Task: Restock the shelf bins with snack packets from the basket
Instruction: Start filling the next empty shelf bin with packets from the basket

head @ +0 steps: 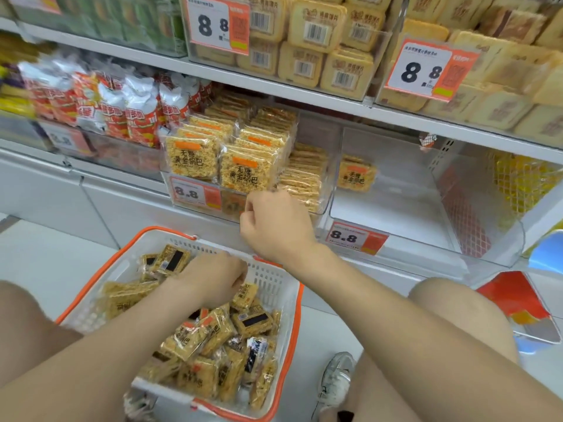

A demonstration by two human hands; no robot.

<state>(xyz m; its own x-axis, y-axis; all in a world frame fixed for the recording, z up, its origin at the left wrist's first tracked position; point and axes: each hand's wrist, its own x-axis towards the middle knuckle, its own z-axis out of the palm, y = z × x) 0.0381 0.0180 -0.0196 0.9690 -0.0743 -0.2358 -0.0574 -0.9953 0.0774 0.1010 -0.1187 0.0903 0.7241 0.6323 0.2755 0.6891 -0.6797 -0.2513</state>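
Above the basket's (271, 280) far rim, the right hand (275, 225) is clenched against the front of the clear bin (323, 205), nothing showing in its fingers. Inside the basket, the left hand (213, 278) curls down onto loose snack packets (195, 342); whether it grips one I cannot tell.

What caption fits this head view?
Left hand in the white plastic basket of yellow snack packets; right hand at the clear shelf bin.
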